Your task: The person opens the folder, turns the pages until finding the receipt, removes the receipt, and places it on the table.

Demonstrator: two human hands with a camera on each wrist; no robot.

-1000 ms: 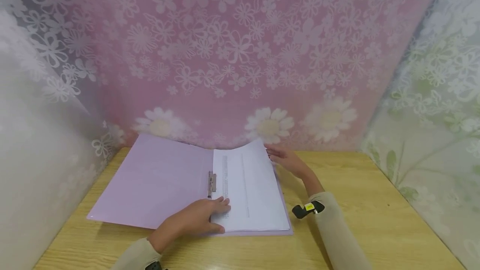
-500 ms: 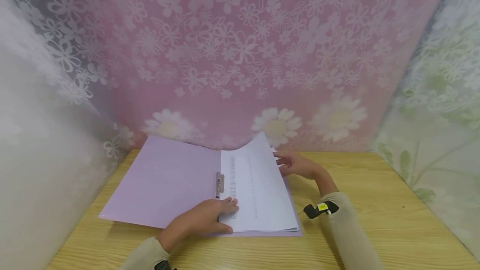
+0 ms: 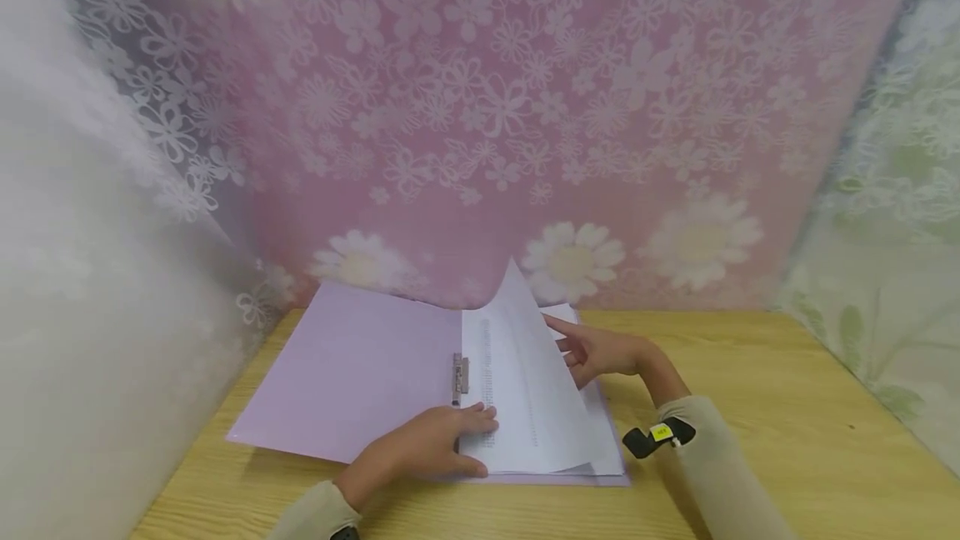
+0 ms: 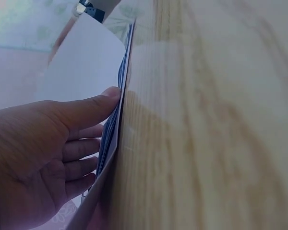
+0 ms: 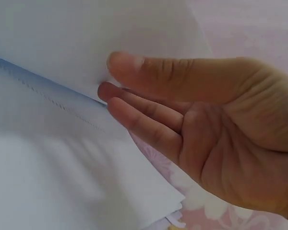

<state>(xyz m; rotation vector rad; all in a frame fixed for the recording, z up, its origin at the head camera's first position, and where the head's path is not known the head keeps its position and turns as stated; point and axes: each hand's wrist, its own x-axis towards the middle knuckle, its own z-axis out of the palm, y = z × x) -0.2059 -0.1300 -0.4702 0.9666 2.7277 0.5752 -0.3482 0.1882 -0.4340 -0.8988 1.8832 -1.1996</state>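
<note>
A lilac ring folder (image 3: 375, 361) lies spread on the table, with a metal clip (image 3: 460, 375) at its spine. White printed sheets (image 3: 517, 398) cover its right side. My left hand (image 3: 431, 440) rests on their lower left part, near the clip; in the left wrist view its thumb (image 4: 98, 105) lies along the edge of the stack. A lifted top sheet (image 5: 86, 33) bends up and leftward, its upper corner raised. My right hand (image 3: 603, 352) is under its right edge, fingers fairly straight. The right wrist view shows the fingertips between this sheet and the paper below (image 5: 62, 167).
The wooden table (image 3: 750, 407) extends to both sides and in front of the folder. A pink flowered backdrop (image 3: 525, 148) stands behind it, with pale side panels left and right. A black wrist strap with a yellow label (image 3: 660, 433) sits on the right sleeve.
The right hand has moved down along the sheets' right edge, and the top sheet has risen and curled leftward, uncovering paper beneath. The left hand stays on the papers. The head view has shifted left.
</note>
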